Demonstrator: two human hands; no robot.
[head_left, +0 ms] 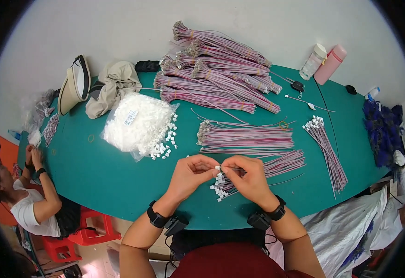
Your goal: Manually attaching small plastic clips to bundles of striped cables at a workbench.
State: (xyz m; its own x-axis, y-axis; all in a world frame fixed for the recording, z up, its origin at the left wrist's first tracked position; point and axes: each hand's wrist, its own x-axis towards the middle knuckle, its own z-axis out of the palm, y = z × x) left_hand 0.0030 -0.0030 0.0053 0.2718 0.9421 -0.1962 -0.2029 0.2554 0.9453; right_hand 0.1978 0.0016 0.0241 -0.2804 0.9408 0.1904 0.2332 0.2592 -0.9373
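At the left edge of the frame, a co-worker (31,204) handles something too small for me to make out. Left of centre lies a clear bag (133,129) of white plugs, with loose plugs (165,144) spilled at its right side. At the lower middle, my left hand (188,178) pinches one white plug (217,168), and my right hand (250,180) seems to pinch a thin wire (235,169) against it, both grips narrow. I judge I am fitting wire into plug; the next move calls for careful lining up and a straight, steady push. My fingertips hide where they meet, so I cannot tell whether the wire is seated. My right hand also covers some plugged wires (221,189). Far right, a dark purple heap (381,134) is hard to identify.
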